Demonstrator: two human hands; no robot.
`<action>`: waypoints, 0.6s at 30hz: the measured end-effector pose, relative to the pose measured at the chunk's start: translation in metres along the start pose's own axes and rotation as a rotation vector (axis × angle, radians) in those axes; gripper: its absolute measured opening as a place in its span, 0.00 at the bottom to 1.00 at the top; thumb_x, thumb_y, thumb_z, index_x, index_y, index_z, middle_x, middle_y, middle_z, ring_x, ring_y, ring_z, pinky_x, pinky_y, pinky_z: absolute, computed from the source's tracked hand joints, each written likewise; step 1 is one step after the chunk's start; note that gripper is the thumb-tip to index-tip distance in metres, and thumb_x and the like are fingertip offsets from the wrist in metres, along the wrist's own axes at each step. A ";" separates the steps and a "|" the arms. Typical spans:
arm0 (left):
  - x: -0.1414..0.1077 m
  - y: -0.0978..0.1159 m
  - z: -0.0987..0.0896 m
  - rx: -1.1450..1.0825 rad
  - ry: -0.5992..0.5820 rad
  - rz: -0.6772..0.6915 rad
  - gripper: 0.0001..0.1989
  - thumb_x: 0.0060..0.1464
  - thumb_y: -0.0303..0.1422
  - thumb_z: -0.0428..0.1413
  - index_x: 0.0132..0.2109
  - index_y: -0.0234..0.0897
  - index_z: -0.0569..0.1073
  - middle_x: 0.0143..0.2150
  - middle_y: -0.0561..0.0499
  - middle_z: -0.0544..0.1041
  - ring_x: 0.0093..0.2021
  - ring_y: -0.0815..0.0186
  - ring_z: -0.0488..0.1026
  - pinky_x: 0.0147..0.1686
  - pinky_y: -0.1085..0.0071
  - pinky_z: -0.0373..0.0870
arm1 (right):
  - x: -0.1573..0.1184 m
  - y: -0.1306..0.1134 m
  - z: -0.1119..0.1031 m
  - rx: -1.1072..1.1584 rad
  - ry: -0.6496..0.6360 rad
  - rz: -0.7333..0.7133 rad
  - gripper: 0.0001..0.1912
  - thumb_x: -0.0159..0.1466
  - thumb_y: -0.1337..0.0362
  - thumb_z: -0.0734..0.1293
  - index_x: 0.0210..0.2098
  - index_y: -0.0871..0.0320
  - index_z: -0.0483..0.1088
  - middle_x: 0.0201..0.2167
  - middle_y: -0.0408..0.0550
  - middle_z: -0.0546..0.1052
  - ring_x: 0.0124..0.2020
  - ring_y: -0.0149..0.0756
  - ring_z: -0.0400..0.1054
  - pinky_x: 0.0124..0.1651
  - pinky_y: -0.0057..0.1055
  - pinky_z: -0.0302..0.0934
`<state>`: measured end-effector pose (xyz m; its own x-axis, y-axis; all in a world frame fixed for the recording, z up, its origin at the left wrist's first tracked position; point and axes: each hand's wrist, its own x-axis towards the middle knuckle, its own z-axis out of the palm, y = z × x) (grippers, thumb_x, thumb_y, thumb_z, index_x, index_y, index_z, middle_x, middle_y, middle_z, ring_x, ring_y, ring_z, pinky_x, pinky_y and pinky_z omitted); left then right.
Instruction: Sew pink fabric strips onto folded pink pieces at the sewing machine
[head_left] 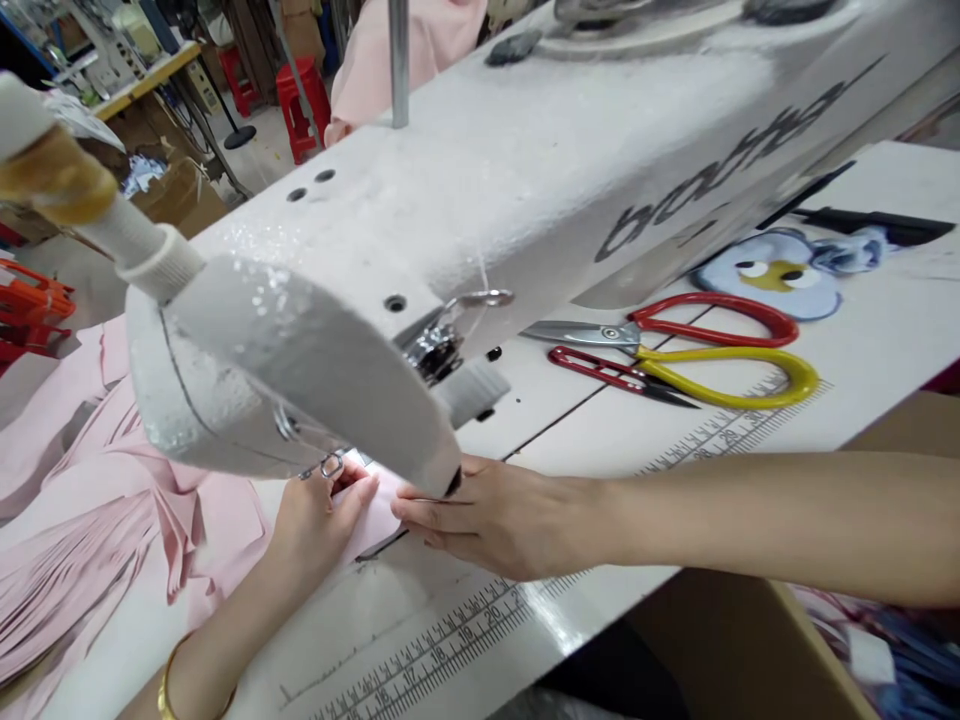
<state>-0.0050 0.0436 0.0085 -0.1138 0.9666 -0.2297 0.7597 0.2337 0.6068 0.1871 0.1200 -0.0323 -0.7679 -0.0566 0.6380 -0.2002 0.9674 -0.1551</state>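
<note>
Your left hand [319,525] and right hand [495,520] lie open, unclenched, pressing the pink fabric piece [379,515] on the surface [420,640] under the sewing machine head [292,370]; this feeding step calls for keeping it flat.

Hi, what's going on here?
A person is sewing at a white industrial sewing machine. Their left hand, with a gold bangle, and their right hand rest on a small piece of pale pink fabric by the machine's head. More pink fabric lies to the left. Steel scissors with red and yellow handles and small red-handled snips lie on the white table.
</note>
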 end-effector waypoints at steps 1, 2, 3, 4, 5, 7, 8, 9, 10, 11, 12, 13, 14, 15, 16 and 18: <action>0.000 0.000 0.000 0.014 0.005 0.009 0.08 0.51 0.33 0.51 0.25 0.37 0.68 0.22 0.56 0.70 0.25 0.68 0.69 0.25 0.75 0.63 | 0.000 0.000 0.000 -0.006 -0.011 -0.003 0.16 0.64 0.75 0.52 0.38 0.66 0.72 0.41 0.49 0.74 0.43 0.35 0.66 0.53 0.37 0.55; 0.001 0.000 0.000 0.035 0.011 0.017 0.08 0.51 0.33 0.51 0.25 0.38 0.68 0.22 0.56 0.70 0.25 0.68 0.69 0.25 0.75 0.63 | 0.000 0.001 0.000 -0.011 -0.025 -0.005 0.17 0.64 0.75 0.52 0.38 0.66 0.72 0.42 0.49 0.74 0.43 0.35 0.66 0.53 0.37 0.54; 0.002 0.000 0.000 0.066 0.015 0.026 0.08 0.51 0.32 0.51 0.25 0.38 0.69 0.22 0.56 0.70 0.25 0.68 0.69 0.25 0.75 0.63 | 0.000 0.001 0.001 -0.017 -0.036 -0.007 0.18 0.65 0.76 0.51 0.38 0.66 0.72 0.42 0.49 0.74 0.44 0.35 0.65 0.54 0.37 0.54; 0.002 0.000 0.000 0.105 0.018 0.039 0.08 0.51 0.32 0.51 0.25 0.38 0.68 0.22 0.56 0.70 0.26 0.68 0.69 0.25 0.75 0.64 | 0.000 0.001 0.001 -0.021 -0.044 -0.005 0.18 0.65 0.76 0.51 0.38 0.65 0.72 0.42 0.49 0.74 0.44 0.35 0.65 0.54 0.37 0.53; 0.003 0.000 0.000 0.156 0.026 0.060 0.08 0.51 0.32 0.51 0.25 0.38 0.68 0.22 0.55 0.70 0.26 0.68 0.69 0.24 0.75 0.64 | 0.000 0.001 0.001 -0.021 -0.048 0.000 0.19 0.65 0.76 0.50 0.38 0.65 0.72 0.42 0.49 0.74 0.44 0.34 0.65 0.55 0.37 0.53; 0.001 0.000 0.002 0.305 0.076 0.149 0.08 0.52 0.31 0.51 0.26 0.38 0.68 0.22 0.55 0.71 0.24 0.67 0.69 0.23 0.74 0.64 | 0.000 0.000 0.000 -0.011 -0.061 0.020 0.18 0.65 0.75 0.50 0.39 0.64 0.71 0.42 0.49 0.73 0.43 0.33 0.65 0.56 0.36 0.52; -0.001 0.000 0.004 0.390 0.106 0.229 0.08 0.54 0.30 0.50 0.27 0.37 0.68 0.23 0.54 0.71 0.23 0.67 0.69 0.22 0.73 0.65 | 0.000 -0.001 0.000 -0.001 -0.074 0.035 0.18 0.65 0.75 0.51 0.40 0.64 0.71 0.42 0.49 0.73 0.43 0.33 0.66 0.56 0.36 0.52; -0.004 -0.001 0.007 0.461 0.128 0.326 0.09 0.55 0.29 0.48 0.28 0.37 0.68 0.25 0.52 0.72 0.23 0.66 0.69 0.22 0.72 0.66 | 0.000 -0.003 0.000 0.013 -0.088 0.049 0.17 0.65 0.74 0.51 0.40 0.64 0.71 0.42 0.49 0.73 0.42 0.33 0.66 0.56 0.35 0.52; -0.008 -0.001 0.011 0.511 0.142 0.423 0.10 0.56 0.28 0.46 0.30 0.36 0.69 0.27 0.50 0.73 0.25 0.65 0.70 0.22 0.70 0.67 | 0.000 -0.004 0.000 0.030 -0.103 0.062 0.16 0.66 0.73 0.52 0.41 0.64 0.70 0.42 0.49 0.73 0.42 0.33 0.66 0.56 0.35 0.53; -0.013 -0.002 0.015 0.536 0.144 0.512 0.11 0.57 0.27 0.44 0.33 0.36 0.69 0.31 0.49 0.75 0.28 0.64 0.72 0.25 0.69 0.69 | 0.000 -0.005 0.000 0.049 -0.117 0.074 0.15 0.66 0.72 0.53 0.41 0.65 0.70 0.43 0.50 0.73 0.43 0.33 0.66 0.55 0.34 0.53; -0.018 -0.003 0.019 0.544 0.139 0.590 0.12 0.58 0.25 0.42 0.36 0.35 0.69 0.35 0.46 0.75 0.33 0.62 0.73 0.29 0.68 0.71 | 0.000 -0.007 0.000 0.066 -0.123 0.087 0.15 0.66 0.72 0.53 0.42 0.65 0.69 0.43 0.50 0.73 0.44 0.33 0.65 0.55 0.34 0.54; -0.024 -0.004 0.022 0.550 0.136 0.651 0.13 0.58 0.23 0.40 0.40 0.33 0.69 0.40 0.44 0.75 0.39 0.61 0.73 0.35 0.67 0.72 | 0.000 -0.008 0.000 0.079 -0.121 0.099 0.14 0.65 0.71 0.53 0.43 0.66 0.69 0.43 0.50 0.73 0.45 0.33 0.65 0.56 0.33 0.54; -0.029 -0.005 0.024 0.568 0.144 0.695 0.14 0.58 0.22 0.39 0.44 0.30 0.68 0.43 0.42 0.74 0.45 0.60 0.71 0.41 0.66 0.71 | 0.000 -0.008 0.000 0.084 -0.121 0.109 0.14 0.65 0.71 0.54 0.44 0.66 0.68 0.43 0.51 0.73 0.46 0.33 0.65 0.56 0.33 0.53; -0.032 -0.007 0.025 0.600 0.161 0.736 0.15 0.58 0.20 0.39 0.47 0.27 0.67 0.45 0.39 0.73 0.48 0.59 0.69 0.45 0.66 0.69 | 0.002 -0.007 0.000 0.081 -0.127 0.117 0.14 0.66 0.71 0.54 0.46 0.67 0.67 0.43 0.51 0.73 0.47 0.33 0.64 0.57 0.34 0.53; -0.034 -0.010 0.024 0.635 0.177 0.763 0.16 0.58 0.19 0.39 0.49 0.23 0.65 0.46 0.37 0.73 0.51 0.59 0.68 0.47 0.66 0.68 | 0.003 -0.006 0.001 0.074 -0.140 0.123 0.14 0.66 0.71 0.54 0.46 0.67 0.66 0.44 0.51 0.73 0.48 0.33 0.64 0.57 0.34 0.53; -0.033 -0.016 0.018 0.680 0.191 0.767 0.16 0.58 0.19 0.39 0.50 0.22 0.64 0.46 0.37 0.73 0.51 0.59 0.67 0.48 0.66 0.68 | 0.009 -0.001 0.002 0.061 -0.192 0.129 0.15 0.66 0.70 0.53 0.46 0.66 0.66 0.42 0.52 0.73 0.47 0.33 0.65 0.55 0.34 0.56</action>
<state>-0.0020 0.0055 -0.0078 0.4969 0.8452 0.1969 0.8648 -0.5012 -0.0312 0.1787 0.1180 -0.0281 -0.8902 0.0148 0.4554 -0.1249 0.9533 -0.2751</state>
